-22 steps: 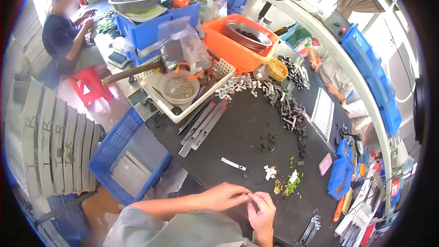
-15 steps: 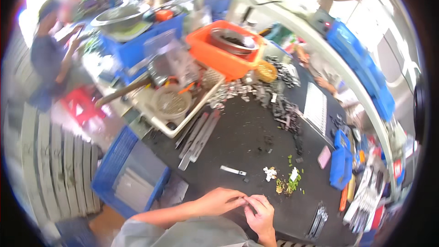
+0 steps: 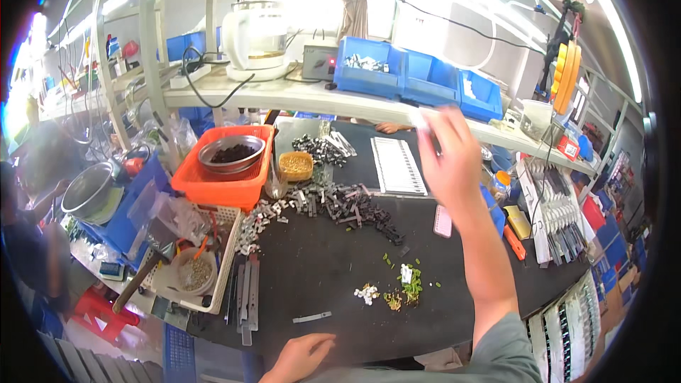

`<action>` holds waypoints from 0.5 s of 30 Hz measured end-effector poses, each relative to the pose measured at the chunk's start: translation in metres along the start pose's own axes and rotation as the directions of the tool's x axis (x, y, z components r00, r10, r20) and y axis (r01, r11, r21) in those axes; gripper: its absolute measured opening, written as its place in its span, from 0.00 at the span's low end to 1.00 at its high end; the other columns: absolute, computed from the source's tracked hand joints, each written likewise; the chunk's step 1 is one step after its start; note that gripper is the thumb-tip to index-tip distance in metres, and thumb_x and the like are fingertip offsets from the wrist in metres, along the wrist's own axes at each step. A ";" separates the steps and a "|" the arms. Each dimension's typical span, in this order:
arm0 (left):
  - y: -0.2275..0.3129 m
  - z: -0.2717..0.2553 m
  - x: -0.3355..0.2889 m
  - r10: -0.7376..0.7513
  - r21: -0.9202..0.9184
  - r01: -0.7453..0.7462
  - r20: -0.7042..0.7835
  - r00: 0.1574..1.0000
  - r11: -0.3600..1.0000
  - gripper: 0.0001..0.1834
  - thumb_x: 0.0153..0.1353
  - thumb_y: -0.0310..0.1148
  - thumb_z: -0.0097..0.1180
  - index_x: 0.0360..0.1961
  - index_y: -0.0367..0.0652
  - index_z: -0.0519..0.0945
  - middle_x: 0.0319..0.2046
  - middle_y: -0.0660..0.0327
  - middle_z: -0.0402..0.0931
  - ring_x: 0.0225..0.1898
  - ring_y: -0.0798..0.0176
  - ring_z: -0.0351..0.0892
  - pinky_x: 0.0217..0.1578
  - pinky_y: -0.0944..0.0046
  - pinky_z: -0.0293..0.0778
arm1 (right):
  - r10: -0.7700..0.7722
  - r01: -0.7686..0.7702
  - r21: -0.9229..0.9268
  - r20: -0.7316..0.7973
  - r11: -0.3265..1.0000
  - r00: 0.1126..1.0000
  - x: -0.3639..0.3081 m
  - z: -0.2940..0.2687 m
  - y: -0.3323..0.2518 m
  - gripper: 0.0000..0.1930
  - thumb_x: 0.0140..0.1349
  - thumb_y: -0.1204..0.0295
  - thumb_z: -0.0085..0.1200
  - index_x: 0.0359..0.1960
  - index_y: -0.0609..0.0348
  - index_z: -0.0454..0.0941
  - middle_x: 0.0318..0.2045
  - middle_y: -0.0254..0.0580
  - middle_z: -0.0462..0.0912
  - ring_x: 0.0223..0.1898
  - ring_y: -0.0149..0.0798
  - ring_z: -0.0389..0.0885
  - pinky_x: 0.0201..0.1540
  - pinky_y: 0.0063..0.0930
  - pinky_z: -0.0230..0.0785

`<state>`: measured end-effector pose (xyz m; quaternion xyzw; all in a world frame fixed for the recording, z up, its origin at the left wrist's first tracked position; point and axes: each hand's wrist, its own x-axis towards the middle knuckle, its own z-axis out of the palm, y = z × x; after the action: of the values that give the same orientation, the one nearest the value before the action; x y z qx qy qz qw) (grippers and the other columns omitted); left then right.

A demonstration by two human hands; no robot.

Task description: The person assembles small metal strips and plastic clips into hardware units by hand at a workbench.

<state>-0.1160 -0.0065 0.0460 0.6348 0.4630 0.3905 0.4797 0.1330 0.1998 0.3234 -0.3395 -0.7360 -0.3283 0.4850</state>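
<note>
My right hand [image 3: 450, 159] is raised at the front of the shelf, beside the blue bins [image 3: 431, 78]. Motion smears it; its fingers are pinched, with a pale bit at their tips that I cannot make out. Low at the table's near edge, my left hand [image 3: 299, 357] has loosely bent fingers, with nothing seen in them. Just beyond it lies a small grey metal strip [image 3: 312, 317]. To the right are little heaps of white pieces [image 3: 367, 293], green pieces [image 3: 413, 285] and yellowish bits [image 3: 392, 301].
A heap of dark parts [image 3: 347, 203] spans the table's middle, before an orange basin [image 3: 220, 188]. A white crate [image 3: 223, 280] stands left, with long metal bars [image 3: 246, 298] beside it. A white rack [image 3: 397, 164] and pink block [image 3: 442, 221] lie right. Above runs a shelf [image 3: 312, 99] with a kettle [image 3: 255, 39].
My hands were together over the near edge; now they are apart. The right has risen toward the shelf bins, while the left stays low. The view has tilted up and turned right.
</note>
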 end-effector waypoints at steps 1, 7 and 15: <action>-0.001 0.004 0.003 -0.007 -0.010 0.006 -0.022 1.000 1.000 0.12 0.70 0.29 0.58 0.51 0.37 0.84 0.39 0.50 0.88 0.41 0.57 0.89 0.41 0.62 0.82 | -0.074 0.068 -0.075 -0.077 0.995 0.994 0.026 0.018 0.029 0.11 0.58 0.79 0.61 0.43 0.61 0.81 0.38 0.48 0.80 0.38 0.55 0.82 0.39 0.44 0.75; 0.006 0.017 0.011 -0.083 -0.058 0.077 -0.113 0.990 0.995 0.12 0.71 0.29 0.58 0.51 0.37 0.84 0.38 0.52 0.88 0.37 0.60 0.88 0.40 0.62 0.82 | 0.311 -0.285 -0.223 0.088 0.932 0.946 0.082 0.097 0.091 0.14 0.66 0.65 0.60 0.47 0.62 0.81 0.43 0.53 0.82 0.45 0.59 0.82 0.48 0.50 0.76; -0.007 0.015 0.039 -0.187 -0.050 0.180 -0.205 0.961 0.982 0.12 0.70 0.27 0.58 0.50 0.33 0.85 0.36 0.55 0.88 0.33 0.69 0.86 0.37 0.68 0.82 | 0.239 -0.475 0.306 0.572 0.825 0.785 -0.233 -0.051 -0.038 0.23 0.52 0.82 0.69 0.53 0.61 0.84 0.54 0.54 0.81 0.48 0.50 0.84 0.51 0.37 0.79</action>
<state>-0.0932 0.0277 0.0382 0.5371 0.5614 0.4162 0.4724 0.1966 0.0949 0.1152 -0.4335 -0.8110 0.0468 0.3902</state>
